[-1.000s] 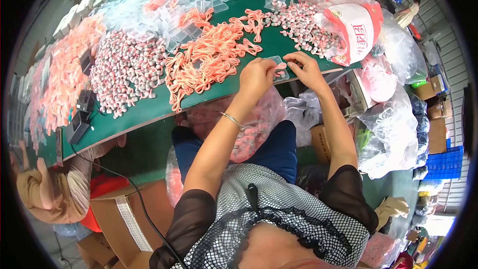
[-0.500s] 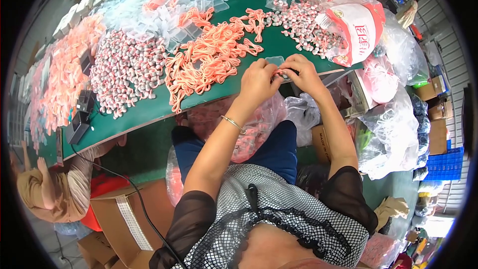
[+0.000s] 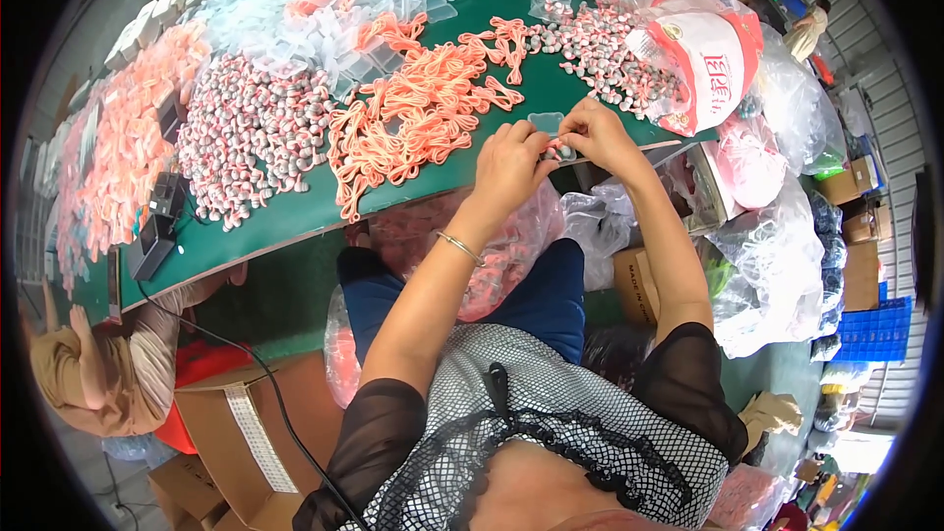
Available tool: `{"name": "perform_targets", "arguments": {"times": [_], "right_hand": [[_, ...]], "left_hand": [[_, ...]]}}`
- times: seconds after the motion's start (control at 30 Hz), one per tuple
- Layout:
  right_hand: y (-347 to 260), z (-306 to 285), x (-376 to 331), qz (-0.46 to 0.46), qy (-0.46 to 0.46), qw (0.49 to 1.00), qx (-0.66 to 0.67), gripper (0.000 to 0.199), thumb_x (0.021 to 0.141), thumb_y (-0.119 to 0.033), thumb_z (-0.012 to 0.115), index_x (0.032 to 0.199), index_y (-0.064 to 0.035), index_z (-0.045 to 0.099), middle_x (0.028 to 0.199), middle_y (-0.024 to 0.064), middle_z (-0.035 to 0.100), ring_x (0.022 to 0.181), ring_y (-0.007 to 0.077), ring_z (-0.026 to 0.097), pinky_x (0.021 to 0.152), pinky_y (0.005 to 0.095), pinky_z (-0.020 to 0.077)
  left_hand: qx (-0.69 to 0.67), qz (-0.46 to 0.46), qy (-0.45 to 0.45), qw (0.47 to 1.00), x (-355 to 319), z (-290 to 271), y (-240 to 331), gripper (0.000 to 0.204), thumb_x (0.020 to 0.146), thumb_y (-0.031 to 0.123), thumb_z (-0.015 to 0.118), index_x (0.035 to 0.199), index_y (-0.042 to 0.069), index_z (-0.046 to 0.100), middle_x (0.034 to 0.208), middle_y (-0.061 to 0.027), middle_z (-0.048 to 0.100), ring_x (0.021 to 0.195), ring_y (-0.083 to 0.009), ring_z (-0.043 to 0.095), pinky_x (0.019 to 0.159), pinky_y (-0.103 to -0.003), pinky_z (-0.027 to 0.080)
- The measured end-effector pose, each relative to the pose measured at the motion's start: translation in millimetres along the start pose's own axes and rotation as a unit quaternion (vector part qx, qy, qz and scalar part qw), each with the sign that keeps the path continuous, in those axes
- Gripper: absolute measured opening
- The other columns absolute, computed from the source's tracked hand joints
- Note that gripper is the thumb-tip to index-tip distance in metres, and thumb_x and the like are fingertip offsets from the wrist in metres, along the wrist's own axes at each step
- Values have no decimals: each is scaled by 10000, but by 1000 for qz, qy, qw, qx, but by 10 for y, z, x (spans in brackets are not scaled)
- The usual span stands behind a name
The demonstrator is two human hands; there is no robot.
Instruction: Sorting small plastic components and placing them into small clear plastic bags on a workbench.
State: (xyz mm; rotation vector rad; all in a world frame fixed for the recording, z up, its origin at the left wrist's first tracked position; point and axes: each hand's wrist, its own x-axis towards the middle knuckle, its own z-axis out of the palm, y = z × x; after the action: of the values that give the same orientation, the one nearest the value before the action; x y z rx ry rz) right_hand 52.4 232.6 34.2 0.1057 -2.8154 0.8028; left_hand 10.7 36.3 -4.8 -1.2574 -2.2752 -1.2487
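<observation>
Left grip (image 3: 507, 163) holds open clear case (image 3: 547, 122) | right grip (image 3: 602, 138) bends over it, hold unclear | case at near tabletop (image 3: 551, 88) edge | orange cord bundles (image 3: 423, 103) beyond, leftward | pink-grey pieces (image 3: 615, 54) beyond, rightward

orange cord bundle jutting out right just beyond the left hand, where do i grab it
Probably pinch the bundle by its right end, coming from the right: that tip juts over bare green table, while its left end lies among other cords.
</observation>
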Motion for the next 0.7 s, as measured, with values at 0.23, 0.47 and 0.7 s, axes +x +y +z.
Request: {"name": "perform_targets", "arguments": {"times": [0.23,0.47,0.7], "right_hand": [[38,0,96,88,-39,993,74,534,726,-38,782,1231,-70,613,985,33,501,742,96,473,654,245,443],[-27,-24,34,107,-77,987,92,528,756,-58,768,1256,-36,599,1016,35,496,775,81,484,668,227,432],[154,-25,36,95,-69,978,175,458,845,-92,713,1271,15,581,1006,50,513,744,89,523,672,243,468]], "left_hand": [[-9,-1,2,1000,-2,-12,0,342,700,184,793,991,56,667,967,-82,602,880,-291,576,770,-402,484],[-9,-17,11,1000,-18,-10,-1,337,699,188,794,986,56,677,981,-83,612,892,-291,580,777,-404,487],[-3,-17,18,1000,-13,6,8,339,692,187,798,979,53,677,986,-79,617,888,-294,583,776,-408,486]]}}
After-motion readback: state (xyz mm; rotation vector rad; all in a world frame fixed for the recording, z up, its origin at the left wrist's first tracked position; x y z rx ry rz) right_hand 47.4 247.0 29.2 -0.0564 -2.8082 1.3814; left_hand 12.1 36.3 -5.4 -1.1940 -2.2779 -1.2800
